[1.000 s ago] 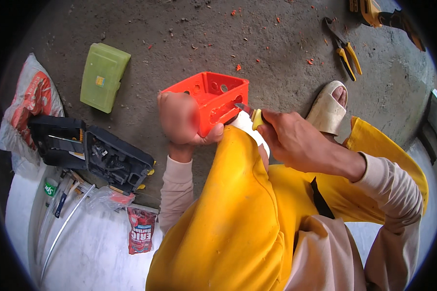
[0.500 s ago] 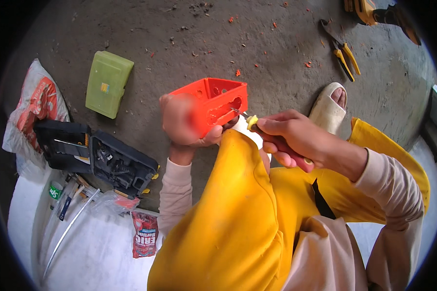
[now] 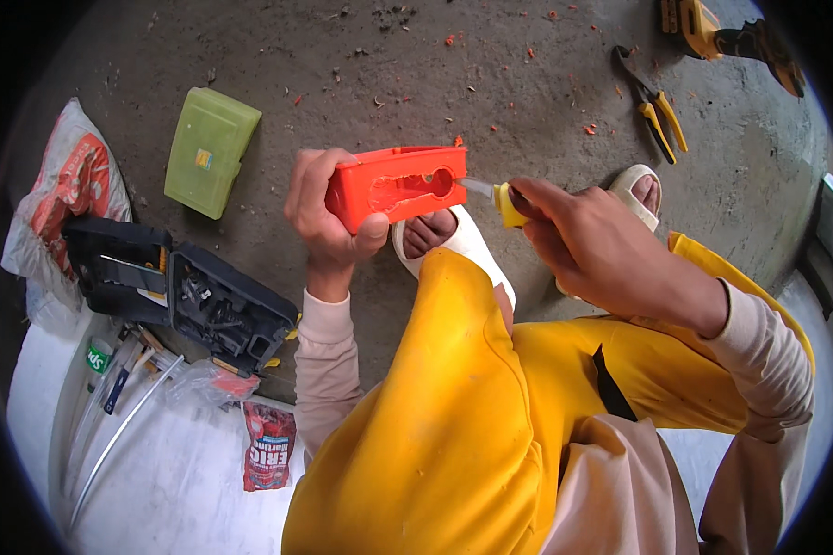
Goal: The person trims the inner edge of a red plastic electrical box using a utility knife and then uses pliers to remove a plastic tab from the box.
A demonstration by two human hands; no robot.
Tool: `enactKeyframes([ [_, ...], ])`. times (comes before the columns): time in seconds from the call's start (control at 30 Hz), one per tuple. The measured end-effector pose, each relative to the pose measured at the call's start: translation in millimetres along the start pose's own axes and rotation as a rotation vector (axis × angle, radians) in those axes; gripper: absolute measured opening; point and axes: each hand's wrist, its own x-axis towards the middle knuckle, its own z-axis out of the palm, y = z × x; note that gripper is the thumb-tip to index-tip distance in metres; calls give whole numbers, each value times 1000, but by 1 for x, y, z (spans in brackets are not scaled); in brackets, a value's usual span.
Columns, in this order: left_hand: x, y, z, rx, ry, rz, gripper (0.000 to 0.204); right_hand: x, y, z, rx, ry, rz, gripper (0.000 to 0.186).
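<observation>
The person's left hand [image 3: 329, 217] is closed around the end of an orange, rectangular plastic box [image 3: 396, 185], holding it above the knee in yellow trousers [image 3: 453, 370]. The right hand [image 3: 592, 245] is clenched on a yellow-handled knife [image 3: 502, 199], whose blade tip meets the box's right edge. The step in hand looks like trimming that edge; the next cut calls for a steady box and a controlled push. A green plastic case [image 3: 211, 151] lies on the concrete floor [image 3: 528, 102], left of the box.

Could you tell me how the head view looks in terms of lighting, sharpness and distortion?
Head view: even daylight with soft shadows, no harsh glare; the left hand, the orange plastic box, the right hand and its yellow-handled knife are sharp; fisheye bending and a dark vignette warp the rim, where the pliers curve.
</observation>
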Motion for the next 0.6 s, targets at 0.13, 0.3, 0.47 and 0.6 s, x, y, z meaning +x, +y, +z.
enactKeyframes([
  [0.13,3,-3,1,-11,13,13,79,7,0,5,-82,11,-36,25],
  [0.3,5,-3,1,7,4,49,79,10,-10,4,-297,-43,12,25],
  [0.47,3,1,2,67,-25,122,84,16,-6,11,-60,-34,-93,28],
  [0.6,-3,-5,0,-19,81,-29,87,22,-22,-19,607,-450,549,34],
])
